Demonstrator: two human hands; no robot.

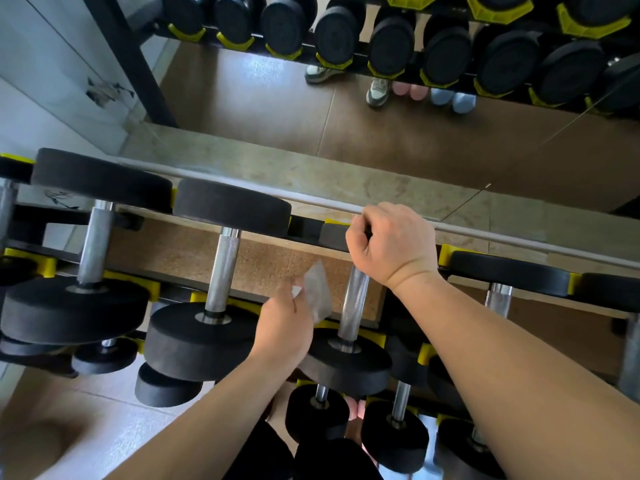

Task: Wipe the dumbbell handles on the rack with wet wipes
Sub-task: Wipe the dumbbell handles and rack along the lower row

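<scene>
Gripping: right hand (393, 244) dumbbell (356, 301), left hand (285, 327) wipe (318, 294).

Mirror (259, 98) w/ reflected sneakers (377, 91), tiled floor (110, 400).

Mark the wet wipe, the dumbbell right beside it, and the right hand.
wet wipe (318, 291): head view, middle of the crumpled sheet.
dumbbell (355, 303): head view, mid-length of its knurled handle.
right hand (394, 244): head view, back of the hand.

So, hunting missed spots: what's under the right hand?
The knurled handle runs under the right hand; a black head edge shows beside it. The handle's far end is covered.
</scene>
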